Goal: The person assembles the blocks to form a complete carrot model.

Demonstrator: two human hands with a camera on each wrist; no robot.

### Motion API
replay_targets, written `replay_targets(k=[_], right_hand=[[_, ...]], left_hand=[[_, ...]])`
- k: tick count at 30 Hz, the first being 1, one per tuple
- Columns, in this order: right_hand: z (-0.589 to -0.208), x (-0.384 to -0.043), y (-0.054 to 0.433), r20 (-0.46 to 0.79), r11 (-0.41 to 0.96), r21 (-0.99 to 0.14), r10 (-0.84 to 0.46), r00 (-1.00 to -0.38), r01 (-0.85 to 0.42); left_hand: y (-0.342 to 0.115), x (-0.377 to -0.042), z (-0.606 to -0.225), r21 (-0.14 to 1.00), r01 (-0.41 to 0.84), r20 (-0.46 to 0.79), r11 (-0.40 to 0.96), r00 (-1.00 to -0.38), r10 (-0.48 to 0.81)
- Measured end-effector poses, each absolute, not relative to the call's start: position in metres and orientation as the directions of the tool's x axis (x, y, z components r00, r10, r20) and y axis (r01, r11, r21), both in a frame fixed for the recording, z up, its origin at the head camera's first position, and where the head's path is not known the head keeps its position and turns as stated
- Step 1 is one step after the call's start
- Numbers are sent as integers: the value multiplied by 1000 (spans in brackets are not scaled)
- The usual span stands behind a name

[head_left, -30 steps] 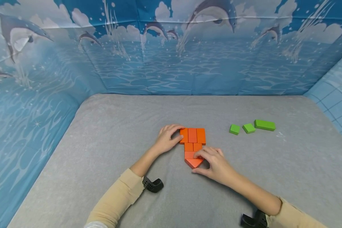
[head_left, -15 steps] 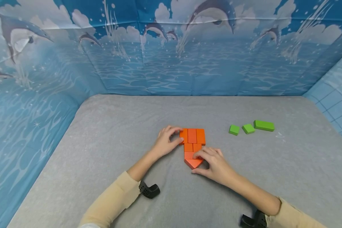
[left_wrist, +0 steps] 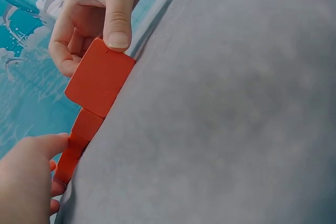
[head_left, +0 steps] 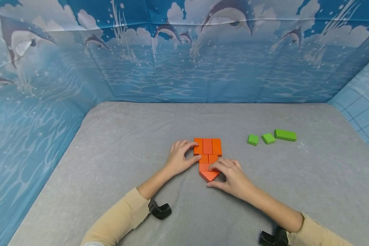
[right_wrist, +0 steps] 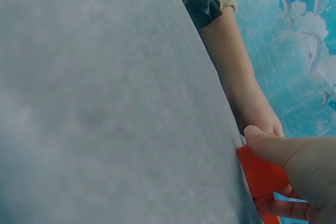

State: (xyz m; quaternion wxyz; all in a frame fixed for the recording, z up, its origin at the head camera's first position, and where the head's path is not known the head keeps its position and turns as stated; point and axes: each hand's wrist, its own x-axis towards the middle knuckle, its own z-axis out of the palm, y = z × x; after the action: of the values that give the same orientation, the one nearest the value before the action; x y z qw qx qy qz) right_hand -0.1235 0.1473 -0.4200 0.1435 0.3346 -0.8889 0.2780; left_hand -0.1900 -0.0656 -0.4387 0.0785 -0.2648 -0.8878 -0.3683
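Note:
Several orange blocks lie joined in a flat figure: a row of upright rectangular blocks [head_left: 207, 146] at the far end, smaller blocks below, and a triangular block [head_left: 208, 176] pointing toward me. My left hand [head_left: 179, 158] rests at the figure's left edge, a fingertip on the leftmost rectangle and the thumb at the corner beneath it. At the near end, my right hand [head_left: 233, 177] pinches the triangular block, thumb near its tip and fingers over the block above. The left wrist view shows the right thumb pressed to the orange side face [left_wrist: 102, 74].
Green blocks lie to the right: a small one [head_left: 253, 139], another small one [head_left: 268, 138] and a long one [head_left: 285, 135]. Grey cloth [head_left: 135, 126] covers the surface. Behind hangs a blue dolphin curtain [head_left: 184, 75]. Black devices [head_left: 160, 209] sit at both forearms.
My left hand has slid a little toward me along the figure's left edge, its thumb dropping from the rectangle's face to the lower corner. The right hand and blocks have stayed put.

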Motion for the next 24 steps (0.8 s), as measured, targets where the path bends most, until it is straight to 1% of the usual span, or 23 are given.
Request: replay_targets(k=[2,5,9,13,16,17,19,23,24], right_hand=[[-419,-124,147,434,617,-406,-520,-736,-674],[-414,-128,152,419,586,-459,-520,-744,-668],[-399,-147,176,441,546,-537,-467,-766,-643],[-387,-178,225,461,611,-555,-340,-820,-565],[-386,-196,270,417,678,-570,-248,-874,-464],[-387,-201,285,410,694,-568,-228,-883,-443],[-393,-208,312,398,708,-564,-217,-891,-424],[-409,-217,354,413,715,-529,-253,-875,-457],[-412,-217,362,398,718,-530,-258,-880,-450]], left_hand=[[-66,-190,-439,612,526,332,590,-849,412],[-66,-191,-439,606,524,326,598,-850,413],[-67,-192,-439,605,525,326,599,-849,416],[-67,-192,-439,605,530,327,594,-846,421],[-67,-192,-440,598,533,324,599,-844,428],[-67,-192,-440,597,533,323,599,-844,429],[-67,-191,-440,599,531,319,600,-845,429],[-67,-191,-439,604,522,313,602,-850,423],[-67,-191,-439,603,522,314,603,-851,422]])
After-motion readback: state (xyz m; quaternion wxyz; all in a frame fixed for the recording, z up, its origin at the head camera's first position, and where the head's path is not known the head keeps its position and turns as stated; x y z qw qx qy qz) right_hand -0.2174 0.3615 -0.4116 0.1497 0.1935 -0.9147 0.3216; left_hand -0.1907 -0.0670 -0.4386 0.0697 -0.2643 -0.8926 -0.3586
